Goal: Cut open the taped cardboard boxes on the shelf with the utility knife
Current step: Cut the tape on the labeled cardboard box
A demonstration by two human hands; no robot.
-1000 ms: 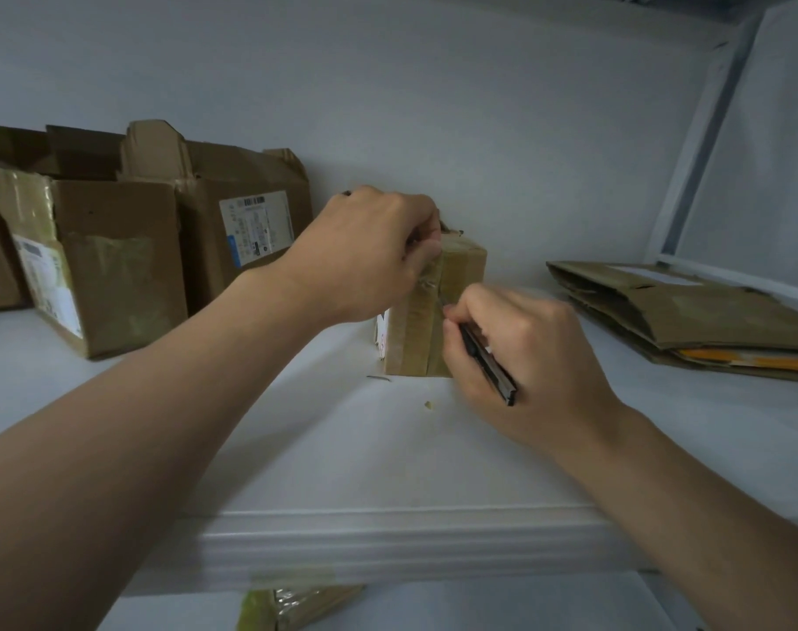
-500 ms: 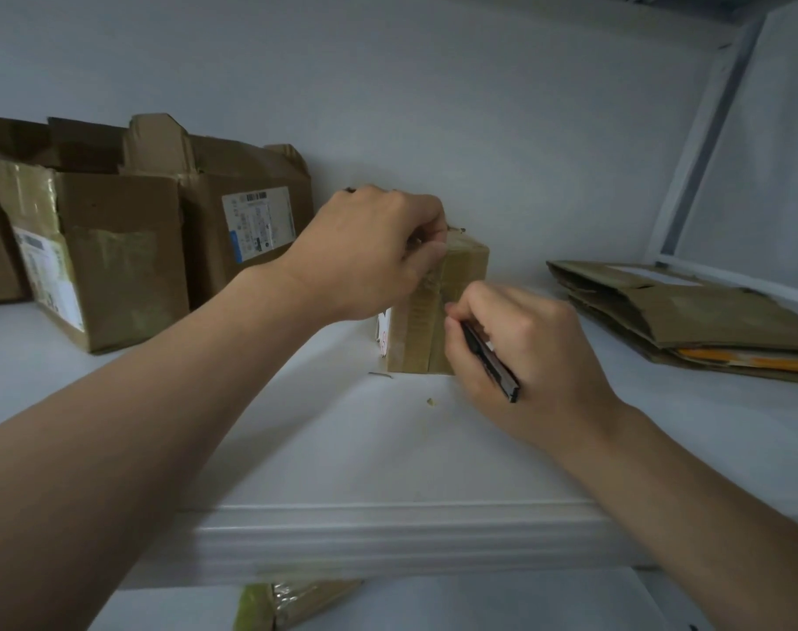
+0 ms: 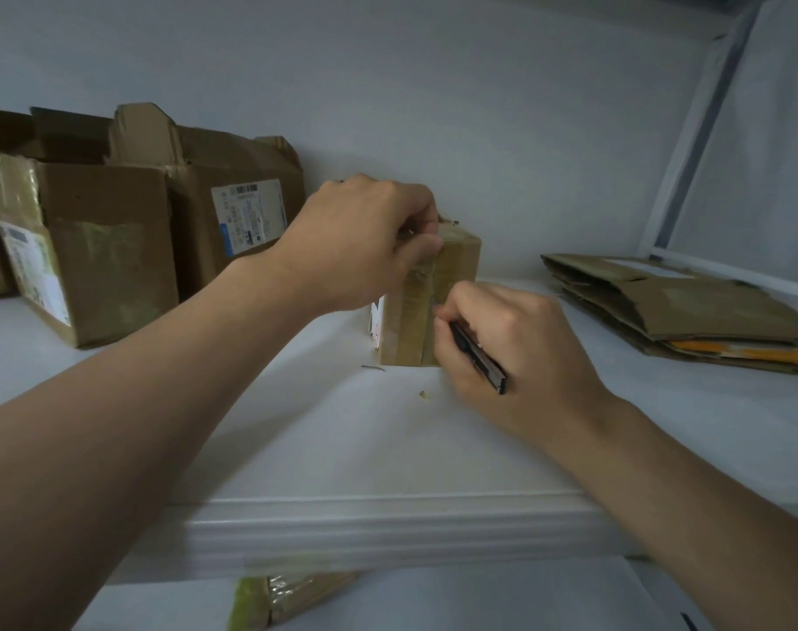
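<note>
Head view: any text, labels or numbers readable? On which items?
Nothing legible.
Barcode label on the back box: blurred.
Side label on the left box: blurred.
White label on the small taped box: too small to read.

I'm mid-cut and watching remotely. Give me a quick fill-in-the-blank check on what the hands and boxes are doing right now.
The left hand grips the small taped box at its ___.
The right hand holds the ___ against the box's taped front.
The flattened cardboard lies on the shelf to that box's ___.
Missing words: top; utility knife; right.
</note>
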